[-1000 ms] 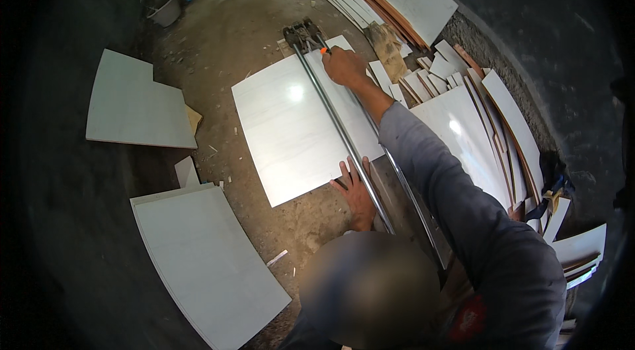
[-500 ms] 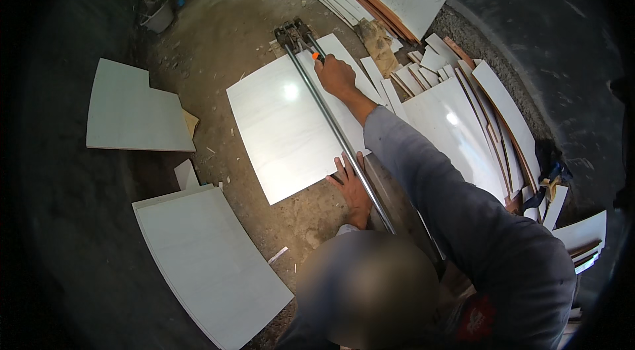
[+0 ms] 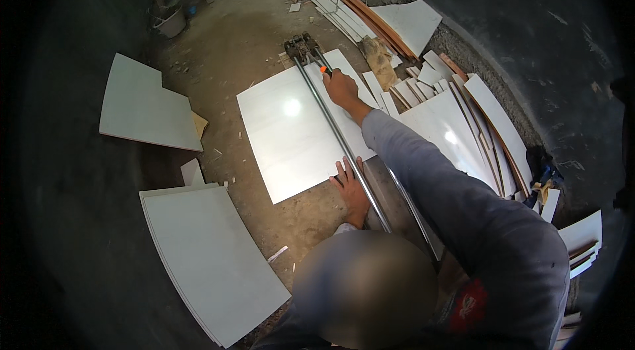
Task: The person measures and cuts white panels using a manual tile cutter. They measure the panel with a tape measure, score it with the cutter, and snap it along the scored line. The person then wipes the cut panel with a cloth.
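Dirt floor (image 3: 228,46); as before, left hand (image 3: 352,193) spread against white tile (image 3: 284,145), right hand (image 3: 343,89) clenched around orange-tipped handle (image 3: 323,69).

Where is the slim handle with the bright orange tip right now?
In the head view, the slim orange-tipped handle is above centre, gripped in the right hand, over the glossy white tile and just right of the long shiny metal rail.

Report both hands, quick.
Left hand: open, spread at the near edge of the white tile.
Right hand: closed, holding the orange-tipped handle.
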{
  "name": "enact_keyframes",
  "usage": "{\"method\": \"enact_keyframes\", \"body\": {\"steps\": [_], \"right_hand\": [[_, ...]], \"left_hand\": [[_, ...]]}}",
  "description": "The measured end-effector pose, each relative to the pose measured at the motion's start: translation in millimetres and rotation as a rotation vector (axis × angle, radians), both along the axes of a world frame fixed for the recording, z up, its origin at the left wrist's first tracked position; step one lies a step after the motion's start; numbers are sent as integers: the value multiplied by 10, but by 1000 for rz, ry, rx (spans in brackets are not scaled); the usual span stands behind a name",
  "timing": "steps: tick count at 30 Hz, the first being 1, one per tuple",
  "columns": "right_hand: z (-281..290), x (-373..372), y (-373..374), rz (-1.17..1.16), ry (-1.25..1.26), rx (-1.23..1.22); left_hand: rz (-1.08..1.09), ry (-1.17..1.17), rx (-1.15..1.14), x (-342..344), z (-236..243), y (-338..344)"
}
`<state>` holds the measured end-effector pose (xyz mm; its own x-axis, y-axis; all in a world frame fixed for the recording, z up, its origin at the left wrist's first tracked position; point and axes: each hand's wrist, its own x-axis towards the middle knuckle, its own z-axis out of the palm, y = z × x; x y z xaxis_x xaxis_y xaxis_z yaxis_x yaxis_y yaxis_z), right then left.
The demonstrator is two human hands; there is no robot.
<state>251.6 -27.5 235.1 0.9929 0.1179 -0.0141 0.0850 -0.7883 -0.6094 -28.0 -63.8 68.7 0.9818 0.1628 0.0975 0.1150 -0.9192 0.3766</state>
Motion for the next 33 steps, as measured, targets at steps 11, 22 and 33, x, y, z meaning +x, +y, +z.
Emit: {"method": "enact_keyframes", "body": {"steps": [11,22,33], "right_hand": [[94,506,143,136,-44,-188],[-55,190,104,-74,96,3],[117,525,215,-86,217,57]], "left_hand": [[-16,114,-34,20,127,-12],[-19,73,7,80,10,-10],[-10,201,85,95,35,-36]]}}
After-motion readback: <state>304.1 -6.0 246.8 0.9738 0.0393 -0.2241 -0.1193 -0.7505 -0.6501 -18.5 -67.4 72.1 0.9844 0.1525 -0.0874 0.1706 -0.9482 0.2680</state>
